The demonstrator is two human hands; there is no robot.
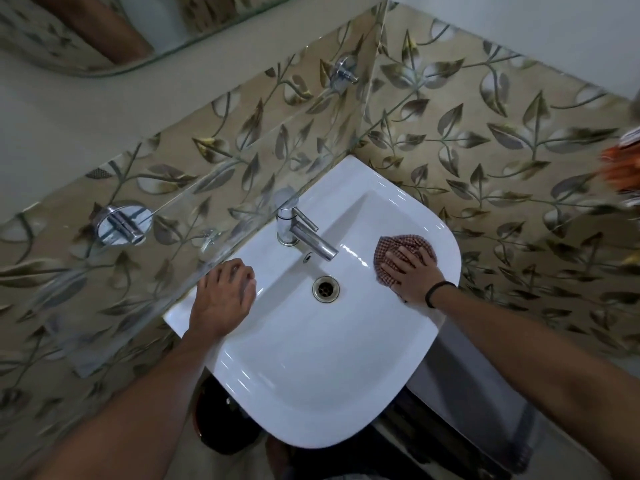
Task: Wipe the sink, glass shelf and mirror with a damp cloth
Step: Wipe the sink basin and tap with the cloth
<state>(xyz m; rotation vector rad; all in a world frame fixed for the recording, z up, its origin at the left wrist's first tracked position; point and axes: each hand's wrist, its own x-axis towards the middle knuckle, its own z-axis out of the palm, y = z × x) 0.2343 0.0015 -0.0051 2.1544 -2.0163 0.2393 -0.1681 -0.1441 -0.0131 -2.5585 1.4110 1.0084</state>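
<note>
The right hand (410,273) presses a red-brown checked cloth (398,242) flat on the right rim of the white ceramic sink (311,358) (fingers straight); the left hand (223,294) rests on the left rim.

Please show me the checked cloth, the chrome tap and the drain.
Red-brown checked cloth (398,242), head view: its uncovered upper part.
Chrome tap (313,242), head view: the spout.
Round metal drain (325,288), head view: its centre.

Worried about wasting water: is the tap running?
Off: no stream leaves the tap, and no water pools in the sink.

Chrome tap (300,233), drain (325,288), leaf-patterned tiles (485,150)
</note>
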